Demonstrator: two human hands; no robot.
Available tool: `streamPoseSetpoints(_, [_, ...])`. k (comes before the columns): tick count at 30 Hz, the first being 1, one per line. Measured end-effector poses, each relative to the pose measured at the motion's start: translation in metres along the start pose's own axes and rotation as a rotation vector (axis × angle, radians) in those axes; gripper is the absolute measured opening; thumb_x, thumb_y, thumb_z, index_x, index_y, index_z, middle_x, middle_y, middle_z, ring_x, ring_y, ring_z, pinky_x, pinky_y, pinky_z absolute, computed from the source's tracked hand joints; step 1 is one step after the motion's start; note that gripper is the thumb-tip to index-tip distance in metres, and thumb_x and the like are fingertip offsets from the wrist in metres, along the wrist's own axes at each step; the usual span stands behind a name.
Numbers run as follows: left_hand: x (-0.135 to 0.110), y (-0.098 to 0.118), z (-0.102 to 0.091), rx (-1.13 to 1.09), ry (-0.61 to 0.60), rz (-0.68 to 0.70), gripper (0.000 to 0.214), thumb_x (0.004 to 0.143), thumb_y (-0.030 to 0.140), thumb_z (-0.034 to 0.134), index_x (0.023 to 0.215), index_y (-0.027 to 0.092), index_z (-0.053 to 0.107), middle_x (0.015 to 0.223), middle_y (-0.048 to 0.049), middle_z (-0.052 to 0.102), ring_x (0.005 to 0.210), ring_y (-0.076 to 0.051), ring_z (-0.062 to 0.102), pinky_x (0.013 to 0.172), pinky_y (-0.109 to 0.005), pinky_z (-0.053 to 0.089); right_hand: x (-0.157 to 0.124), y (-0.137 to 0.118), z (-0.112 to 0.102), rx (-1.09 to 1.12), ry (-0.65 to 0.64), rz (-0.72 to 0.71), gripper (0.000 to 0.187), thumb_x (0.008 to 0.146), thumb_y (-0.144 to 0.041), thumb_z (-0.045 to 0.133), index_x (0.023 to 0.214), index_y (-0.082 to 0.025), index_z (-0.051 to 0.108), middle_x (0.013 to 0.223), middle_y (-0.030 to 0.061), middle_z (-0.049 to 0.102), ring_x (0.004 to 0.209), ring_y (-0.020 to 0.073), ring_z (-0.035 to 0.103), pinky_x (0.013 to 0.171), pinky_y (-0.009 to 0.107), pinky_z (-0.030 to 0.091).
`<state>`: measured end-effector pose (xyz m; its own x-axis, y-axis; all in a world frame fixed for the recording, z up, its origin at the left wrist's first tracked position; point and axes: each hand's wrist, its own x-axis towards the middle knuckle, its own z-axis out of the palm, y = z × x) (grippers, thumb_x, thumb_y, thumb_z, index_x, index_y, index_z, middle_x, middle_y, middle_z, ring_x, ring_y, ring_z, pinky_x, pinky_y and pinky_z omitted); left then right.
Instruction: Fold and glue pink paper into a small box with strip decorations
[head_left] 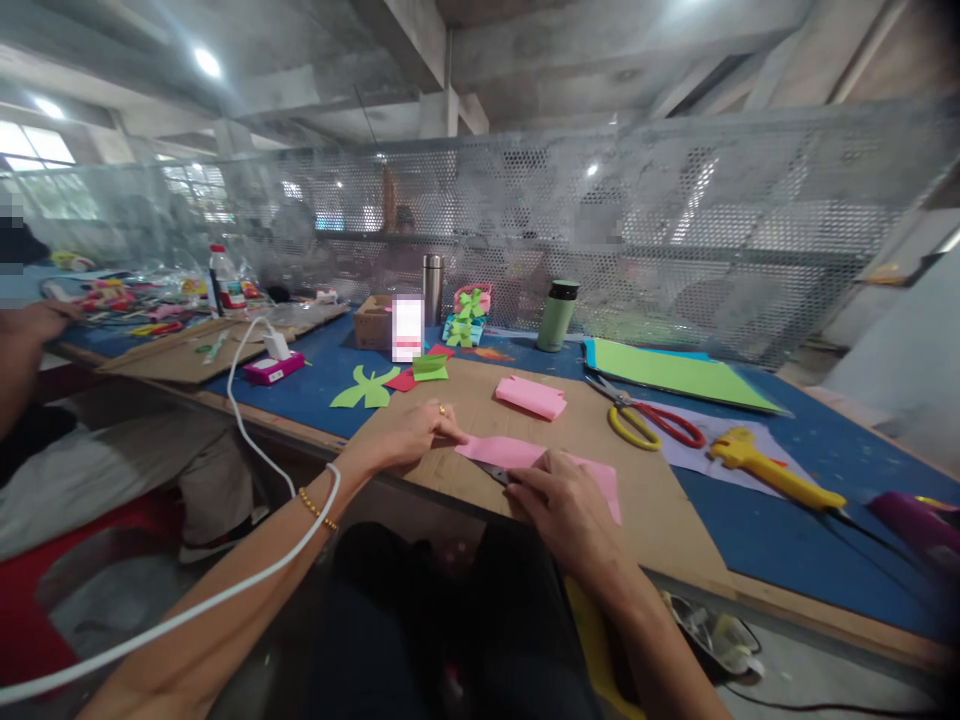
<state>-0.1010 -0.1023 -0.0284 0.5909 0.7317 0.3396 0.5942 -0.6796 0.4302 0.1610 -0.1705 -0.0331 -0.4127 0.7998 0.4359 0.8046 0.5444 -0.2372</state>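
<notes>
A pink strip of craft foam or paper (pixel 510 452) lies on a brown cardboard sheet (pixel 457 482) in front of me. My left hand (pixel 420 432) pinches its left end between closed fingers. Across the strip's right part rests my right hand (pixel 562 500), its fingers closed around a small dark-bladed knife (pixel 495 473). The blade points left along the strip's near edge, and the handle is hidden in the hand. Just beyond lies a folded pink piece (pixel 530 397), apart from both hands.
Scissors (pixel 637 415) and a yellow glue gun (pixel 772 468) lie right, near green sheets (pixel 675 375). Green cut-outs (pixel 365 387), a green bottle (pixel 557 315) and a steel flask (pixel 433 290) stand or lie beyond. A white cable (pixel 247 615) crosses my left forearm. Another person's arm (pixel 30 345) shows left.
</notes>
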Motion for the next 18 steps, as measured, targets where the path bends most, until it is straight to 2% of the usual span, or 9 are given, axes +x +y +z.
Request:
streamPoseSetpoints(11, [0.0042,-0.0022,-0.0016,0.062,-0.041,0.023,0.027,0.097,0.027,0.053,0.105,0.029,0.078,0.091,-0.0039,0.065,0.084,-0.016,0.057,0.076,-0.025,0.041,0.0026,0.0000,0.0057,-0.014,0.007,-0.037,0.016,0.093,-0.025,0.060,0.089,-0.023,0.075,0.088,0.0067,0.062,0.085,0.0218,0.056,0.075,0.033,0.037])
streamPoseSetpoints(18, [0.0051,-0.0060,0.0005,0.067,-0.022,0.034,0.026,0.096,0.032,0.054,0.104,0.029,0.079,0.089,-0.0038,0.064,0.083,-0.016,0.056,0.075,-0.025,0.041,0.0032,-0.0006,0.0056,-0.032,0.034,-0.048,0.017,0.093,-0.025,0.059,0.089,-0.024,0.075,0.085,0.0062,0.062,0.081,0.0212,0.056,0.073,0.033,0.035])
